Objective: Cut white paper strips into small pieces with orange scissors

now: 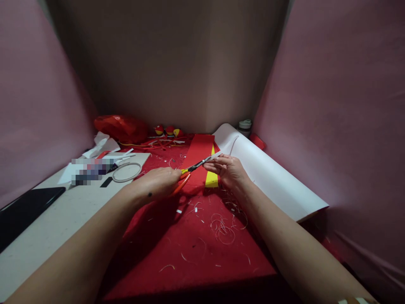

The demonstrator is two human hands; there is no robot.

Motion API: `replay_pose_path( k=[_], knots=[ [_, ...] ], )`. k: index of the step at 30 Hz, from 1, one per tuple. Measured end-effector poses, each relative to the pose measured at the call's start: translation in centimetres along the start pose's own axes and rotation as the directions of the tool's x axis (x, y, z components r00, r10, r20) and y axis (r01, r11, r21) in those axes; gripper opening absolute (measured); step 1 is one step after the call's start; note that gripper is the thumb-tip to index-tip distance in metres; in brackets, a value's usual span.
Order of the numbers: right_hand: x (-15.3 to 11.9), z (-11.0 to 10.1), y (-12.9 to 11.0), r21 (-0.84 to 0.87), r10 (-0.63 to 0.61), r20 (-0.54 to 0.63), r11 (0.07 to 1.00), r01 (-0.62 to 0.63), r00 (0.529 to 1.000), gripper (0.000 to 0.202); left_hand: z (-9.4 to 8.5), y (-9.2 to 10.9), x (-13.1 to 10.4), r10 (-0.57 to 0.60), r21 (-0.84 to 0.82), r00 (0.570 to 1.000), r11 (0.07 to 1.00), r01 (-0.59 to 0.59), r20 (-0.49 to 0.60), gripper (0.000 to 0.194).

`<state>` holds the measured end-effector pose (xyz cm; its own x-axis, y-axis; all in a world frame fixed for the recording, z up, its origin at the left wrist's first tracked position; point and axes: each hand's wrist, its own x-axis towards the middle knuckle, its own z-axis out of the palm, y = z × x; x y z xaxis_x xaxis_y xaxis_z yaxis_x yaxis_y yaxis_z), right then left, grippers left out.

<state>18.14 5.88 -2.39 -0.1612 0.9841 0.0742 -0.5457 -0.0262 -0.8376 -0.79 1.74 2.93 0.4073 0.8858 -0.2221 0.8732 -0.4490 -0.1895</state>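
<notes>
I see the scissors (193,167) mid-frame in the left hand (165,180), the strip (217,155) right of them in the right hand (230,169). Behind sits a card (200,147) on the cloth (177,266). A large sheet (268,177) lies right of centre; left of centre, a ring (115,177) rests on the board (76,207).

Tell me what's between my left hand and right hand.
In the head view, the scissors, held in the left hand, point toward the right hand, with a white strip near their tips.
</notes>
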Motion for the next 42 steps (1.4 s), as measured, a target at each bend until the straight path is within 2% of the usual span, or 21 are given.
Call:
replay_pose_path(
  k=[3,16,28,31,34,39,42],
  knots=[
    [0.2,-0.1,0.0,0.016,0.0,-0.041,1.0,0.0,0.999,0.01,0.1,-0.1,0.0,0.004,-0.006,1.0,1.0,-0.004,0.003,0.031],
    [-0.3,0.5,0.1,-0.05,0.013,0.026,0.999,-0.012,1.0,0.009,0.2,0.3,-0.2,-0.045,-0.045,0.999,0.998,0.047,0.027,0.034],
    [-0.3,0.7,0.1,-0.03,-0.001,0.013,1.0,0.001,1.0,0.009,-0.2,0.3,-0.3,-0.006,-0.039,1.0,0.999,0.005,-0.022,0.029],
    [-0.2,0.6,0.2,-0.024,-0.008,0.008,1.0,0.009,1.0,0.009,-0.2,0.4,-0.3,-0.016,-0.04,1.0,0.999,0.016,0.001,0.032],
    [-0.1,0.5,0.6,-0.029,-0.002,0.009,1.0,0.002,1.0,0.01,0.2,0.5,-0.1,-0.029,-0.067,0.999,0.997,0.031,0.031,0.032],
    [0.0,0.4,1.2,-0.041,-0.006,0.045,0.999,0.007,0.999,0.012,1.5,0.1,0.6,-0.047,-0.079,0.999,0.996,0.046,-0.005,0.031],
    [-0.1,0.4,1.2,-0.056,-0.01,0.041,0.998,0.012,0.999,0.011,1.4,0.1,0.5,-0.025,-0.065,1.0,0.998,0.024,-0.011,0.03]
  ],
)
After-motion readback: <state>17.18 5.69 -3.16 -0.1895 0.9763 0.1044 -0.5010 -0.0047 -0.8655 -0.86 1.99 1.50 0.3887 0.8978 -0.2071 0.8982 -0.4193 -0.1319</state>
